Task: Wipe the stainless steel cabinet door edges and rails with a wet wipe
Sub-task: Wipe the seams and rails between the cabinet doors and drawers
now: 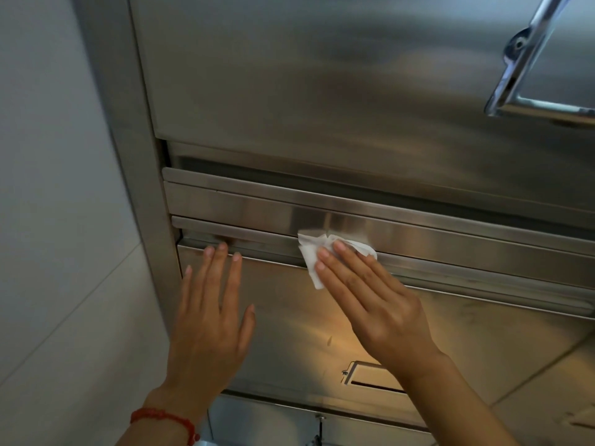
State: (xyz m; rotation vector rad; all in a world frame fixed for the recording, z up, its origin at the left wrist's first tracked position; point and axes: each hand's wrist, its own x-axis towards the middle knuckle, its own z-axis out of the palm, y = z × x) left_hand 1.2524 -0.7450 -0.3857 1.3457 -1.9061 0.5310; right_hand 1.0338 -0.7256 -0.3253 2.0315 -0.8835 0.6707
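Hands work low on a steel cabinet. Left hand (pixel 211 320) rests flat, fingers straight, on the lower door (pixel 289 317). Right hand (pixel 370 304) presses a wet wipe (pixel 310 254) under straight fingers onto the rail (pixel 450 249). Best kept flat, following the rail rightward, where room lies open; the frame post (pixel 145 188) blocks leftward.

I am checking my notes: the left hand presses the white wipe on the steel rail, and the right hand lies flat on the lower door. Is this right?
The hands are swapped. In the head view the right hand presses the white wipe on the steel rail, and the left hand lies flat on the lower door.
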